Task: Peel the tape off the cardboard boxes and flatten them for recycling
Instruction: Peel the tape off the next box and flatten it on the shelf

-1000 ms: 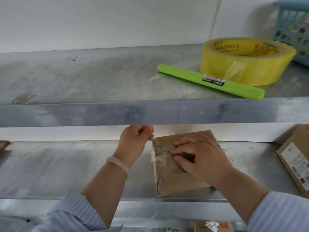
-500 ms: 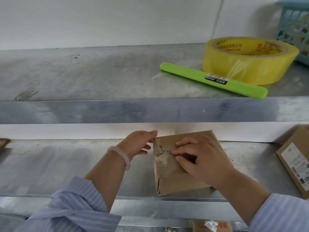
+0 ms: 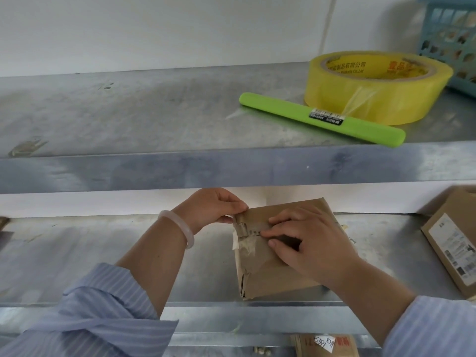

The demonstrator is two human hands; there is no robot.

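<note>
Work is at an early stage: the small cardboard box (image 3: 257,274) stands unflattened at the front of the lower metal shelf (image 3: 77,253), its tape (image 3: 243,243) lifted and crumpled only along the left edge. The right hand (image 3: 311,243) presses bent fingertips on the box top, holding it down. Just beyond, the left hand (image 3: 213,207) pinches the tape's loose end at the far left corner. A second box (image 3: 453,248) lies to the right, also whole

Brown cardboard box (image 3: 270,269), yellow tape roll (image 3: 371,86), lime-green stick (image 3: 319,119), light-blue basket (image 3: 453,37), blue-striped sleeves (image 3: 98,315), grey metal shelves (image 3: 128,173).
</note>
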